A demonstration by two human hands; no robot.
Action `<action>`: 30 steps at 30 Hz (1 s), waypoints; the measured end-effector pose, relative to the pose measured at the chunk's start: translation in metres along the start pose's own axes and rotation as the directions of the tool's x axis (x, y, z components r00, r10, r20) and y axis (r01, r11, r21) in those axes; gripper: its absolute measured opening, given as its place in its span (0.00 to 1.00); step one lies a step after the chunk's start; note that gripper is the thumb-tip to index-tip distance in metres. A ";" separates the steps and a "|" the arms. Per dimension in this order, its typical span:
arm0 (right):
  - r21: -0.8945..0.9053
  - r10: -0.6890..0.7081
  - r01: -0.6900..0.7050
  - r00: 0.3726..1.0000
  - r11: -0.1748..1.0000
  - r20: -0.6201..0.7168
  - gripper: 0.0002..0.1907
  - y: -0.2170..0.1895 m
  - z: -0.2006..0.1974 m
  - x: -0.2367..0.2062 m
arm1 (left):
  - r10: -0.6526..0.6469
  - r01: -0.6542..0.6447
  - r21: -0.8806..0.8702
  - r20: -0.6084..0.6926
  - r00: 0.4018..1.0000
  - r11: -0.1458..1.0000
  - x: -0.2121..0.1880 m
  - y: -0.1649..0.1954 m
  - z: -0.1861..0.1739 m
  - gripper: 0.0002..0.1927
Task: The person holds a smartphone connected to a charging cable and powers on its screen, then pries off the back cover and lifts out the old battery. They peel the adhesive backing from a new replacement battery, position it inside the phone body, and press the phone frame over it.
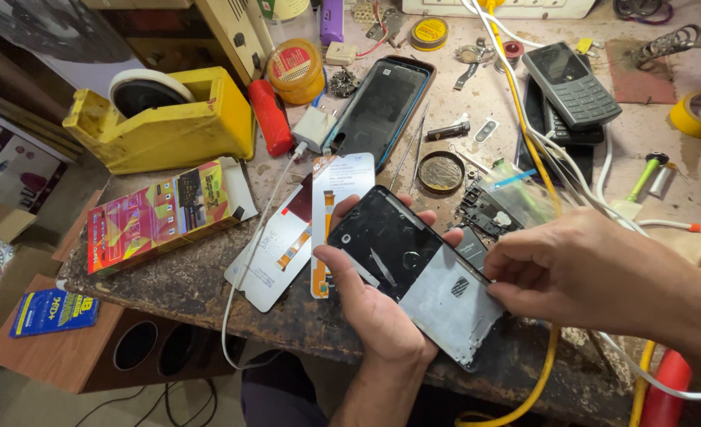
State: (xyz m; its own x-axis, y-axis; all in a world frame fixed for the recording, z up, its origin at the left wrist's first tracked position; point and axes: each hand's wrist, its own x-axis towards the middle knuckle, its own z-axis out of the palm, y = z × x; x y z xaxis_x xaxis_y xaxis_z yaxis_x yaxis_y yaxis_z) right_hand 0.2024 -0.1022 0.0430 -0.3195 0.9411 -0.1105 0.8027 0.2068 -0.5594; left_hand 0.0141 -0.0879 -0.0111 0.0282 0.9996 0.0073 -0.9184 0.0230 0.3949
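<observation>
Left hand cradles a black opened phone frame with grey metal plate, fingers wrapped around it; right hand pinches its edge.

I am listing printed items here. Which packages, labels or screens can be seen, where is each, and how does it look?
Box: bench left, flat, red and yellow.
Cards: left of the hands, white with orange strips.
Packet: lower left, blue and yellow.
Tin: top middle, round, yellow, red label.
Keypad phone: top right, grey, dark screen.
Phone frame: held in both hands, black and grey.

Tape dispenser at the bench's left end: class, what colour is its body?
Yellow, scuffed with grime; the plastic tape dispenser shows only in the head view.
</observation>
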 end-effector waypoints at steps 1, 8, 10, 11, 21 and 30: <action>-0.001 0.034 -0.034 0.999 0.999 -0.010 0.12 -0.002 0.000 0.001 | 0.011 -0.011 0.019 -0.007 1.000 1.000 0.000 -0.001 0.001 0.35; -0.056 0.003 -0.005 1.000 0.998 -0.025 0.10 -0.003 0.007 0.005 | 0.064 -0.062 0.036 -0.039 0.997 0.997 -0.003 -0.006 0.005 0.35; -0.087 -0.102 0.096 0.992 0.992 -0.077 0.08 -0.004 0.012 0.004 | 0.073 -0.071 0.052 -0.051 0.996 0.996 -0.003 -0.006 0.005 0.35; -0.089 -0.111 0.104 0.991 0.991 -0.074 0.08 -0.004 0.012 0.005 | 0.080 -0.076 0.067 -0.054 0.995 0.995 -0.003 -0.005 0.004 0.35; -0.098 0.045 -0.038 0.997 0.994 0.062 0.14 0.009 -0.004 0.001 | 0.106 -0.103 0.089 -0.035 0.994 0.991 -0.004 -0.007 0.006 0.35; -0.364 -0.249 0.219 0.968 0.905 -0.036 0.10 -0.001 0.014 -0.010 | 0.093 -0.089 0.080 -0.040 0.995 0.993 -0.002 -0.010 0.003 0.35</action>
State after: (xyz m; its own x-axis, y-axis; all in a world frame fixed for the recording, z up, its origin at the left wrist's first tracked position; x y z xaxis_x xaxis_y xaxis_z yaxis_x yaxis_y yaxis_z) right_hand 0.1973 -0.1159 0.0331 -0.4909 0.8690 0.0619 0.8398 0.4910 -0.2317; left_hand 0.0241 -0.0901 -0.0119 -0.0726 0.9973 0.0073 -0.8830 -0.0677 0.4645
